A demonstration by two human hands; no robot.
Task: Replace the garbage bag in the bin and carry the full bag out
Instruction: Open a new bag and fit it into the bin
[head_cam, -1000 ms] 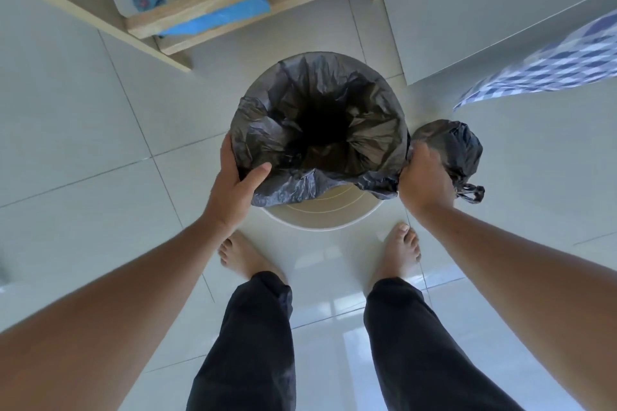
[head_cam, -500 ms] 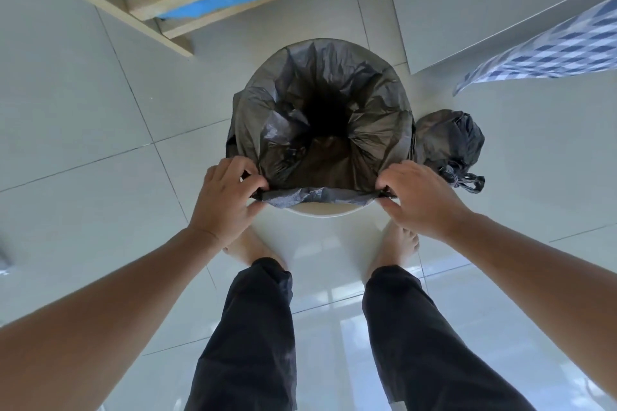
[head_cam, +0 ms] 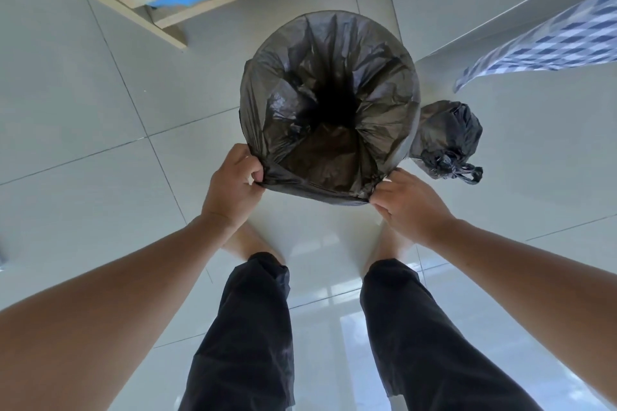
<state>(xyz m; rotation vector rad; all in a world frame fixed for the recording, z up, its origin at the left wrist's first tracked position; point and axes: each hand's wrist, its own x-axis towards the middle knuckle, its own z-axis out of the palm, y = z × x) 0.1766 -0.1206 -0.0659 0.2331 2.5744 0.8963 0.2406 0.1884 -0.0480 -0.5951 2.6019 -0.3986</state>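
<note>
Left hand [head_cam: 233, 188] and right hand [head_cam: 405, 202] each pinch the fresh bag [head_cam: 329, 103] at its near hem, stretching it over the bin rim, probably fully seated. The knotted full bag [head_cam: 447, 138] waits on the floor [head_cam: 83, 103] beside it.

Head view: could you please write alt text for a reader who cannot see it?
Both hands, left hand and right hand, pinch the near edge of a black liner stretched over a round bin's rim. A tied full bag sits on the tiled floor to the bin's right.
</note>
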